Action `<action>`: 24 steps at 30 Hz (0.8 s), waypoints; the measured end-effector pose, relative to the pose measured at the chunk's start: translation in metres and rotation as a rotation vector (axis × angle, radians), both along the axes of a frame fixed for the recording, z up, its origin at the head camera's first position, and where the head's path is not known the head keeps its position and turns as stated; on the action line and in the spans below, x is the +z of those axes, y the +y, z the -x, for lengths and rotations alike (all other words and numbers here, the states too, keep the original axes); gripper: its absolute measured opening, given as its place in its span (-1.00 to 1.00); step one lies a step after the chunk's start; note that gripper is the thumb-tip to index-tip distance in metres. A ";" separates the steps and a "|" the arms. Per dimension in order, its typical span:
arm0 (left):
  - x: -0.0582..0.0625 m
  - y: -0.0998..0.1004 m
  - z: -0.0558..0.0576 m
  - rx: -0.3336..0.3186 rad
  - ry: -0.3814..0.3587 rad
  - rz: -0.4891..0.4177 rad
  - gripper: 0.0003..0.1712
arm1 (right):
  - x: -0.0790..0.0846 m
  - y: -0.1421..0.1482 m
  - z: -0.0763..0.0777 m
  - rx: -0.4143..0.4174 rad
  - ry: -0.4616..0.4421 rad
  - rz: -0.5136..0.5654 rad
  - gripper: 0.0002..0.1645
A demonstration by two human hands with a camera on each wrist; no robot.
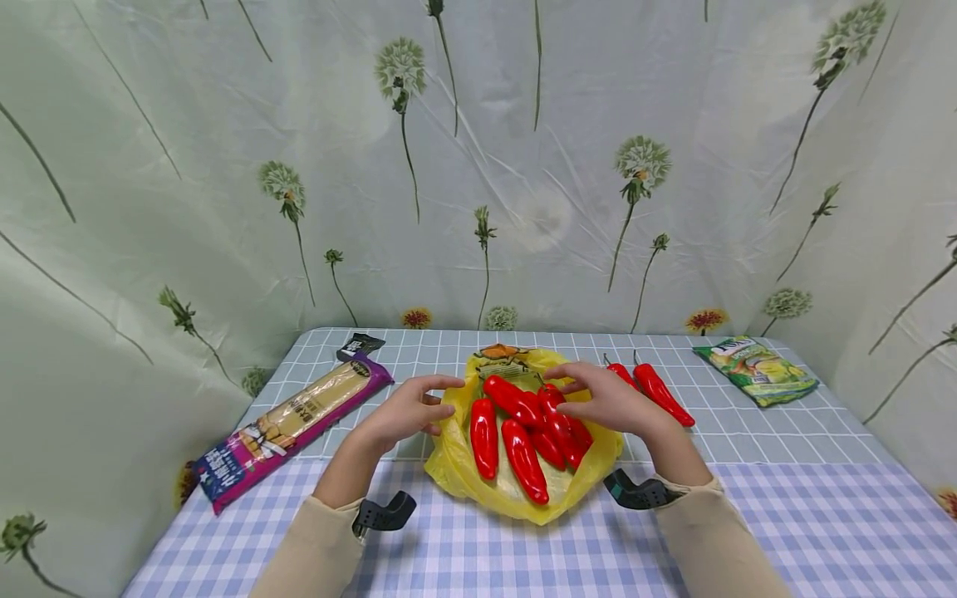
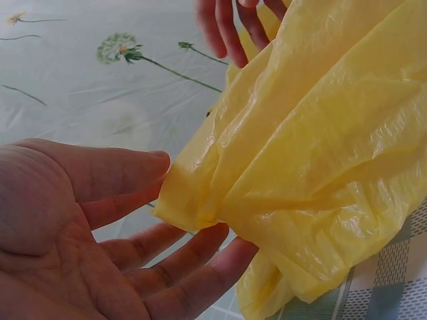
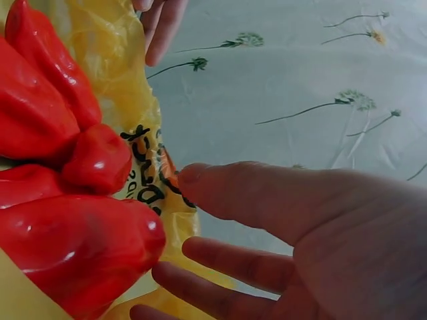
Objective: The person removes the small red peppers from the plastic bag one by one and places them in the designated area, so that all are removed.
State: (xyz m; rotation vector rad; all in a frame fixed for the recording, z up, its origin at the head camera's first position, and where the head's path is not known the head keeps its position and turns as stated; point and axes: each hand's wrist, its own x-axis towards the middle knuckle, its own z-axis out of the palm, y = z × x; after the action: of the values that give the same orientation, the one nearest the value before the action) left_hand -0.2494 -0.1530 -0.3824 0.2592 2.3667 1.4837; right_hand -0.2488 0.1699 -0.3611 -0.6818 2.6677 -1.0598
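A yellow plastic bag (image 1: pixel 454 467) lies open in the middle of the checked table with several red peppers (image 1: pixel 525 455) piled on it. My left hand (image 1: pixel 407 411) is at the bag's left edge. In the left wrist view my left hand (image 2: pixel 100 233) is spread, thumb and fingers touching a fold of the bag (image 2: pixel 313 167). My right hand (image 1: pixel 609 399) hovers at the bag's right side over the peppers. In the right wrist view my right hand (image 3: pixel 320 227) is spread, its thumb near the printed bag edge (image 3: pixel 143 173) beside a pepper (image 3: pixel 60 247).
Two more red peppers (image 1: pixel 658 390) lie on the table right of the bag. A green snack packet (image 1: pixel 755 370) sits at the far right, a long purple biscuit packet (image 1: pixel 299 419) at the left, and a small dark packet (image 1: pixel 360 343) behind it. A floral curtain surrounds the table.
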 end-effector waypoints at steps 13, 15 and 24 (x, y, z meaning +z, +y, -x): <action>-0.002 0.001 0.000 0.007 0.000 0.013 -0.53 | -0.013 -0.006 0.006 0.010 -0.002 -0.092 -0.37; -0.002 0.001 0.000 0.007 0.002 0.014 -0.53 | -0.013 -0.006 0.006 0.001 -0.006 -0.100 -0.36; -0.002 0.002 0.000 0.006 0.001 0.015 -0.53 | -0.015 -0.007 0.006 -0.017 0.001 -0.137 -0.38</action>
State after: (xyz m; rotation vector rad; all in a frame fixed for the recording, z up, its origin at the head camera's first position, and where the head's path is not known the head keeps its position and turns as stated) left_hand -0.2499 -0.1511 -0.3840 0.2496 2.3805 1.4677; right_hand -0.2552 0.1627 -0.3762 -0.6343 2.7205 -0.8709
